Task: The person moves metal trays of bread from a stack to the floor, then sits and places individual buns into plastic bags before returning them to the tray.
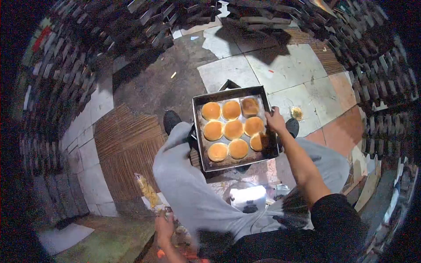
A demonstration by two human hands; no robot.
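Observation:
A dark metal baking tray [198,131] holds several golden round buns [233,129] and rests on something between my knees. My right hand [275,119] grips the tray's right rim, arm stretched forward. Low at the bottom edge, beside my left leg, my left hand [163,228] is shut on a clear plastic bag [148,190] with yellowish contents. My grey trousers and dark shoes frame the tray.
The floor is patchwork tile [285,65] and woven mat [127,149]. Stacks of dark trays or racks [66,65] ring the space. A white object [248,197] lies under my legs. One small yellowish scrap [297,113] sits on the floor right of the tray.

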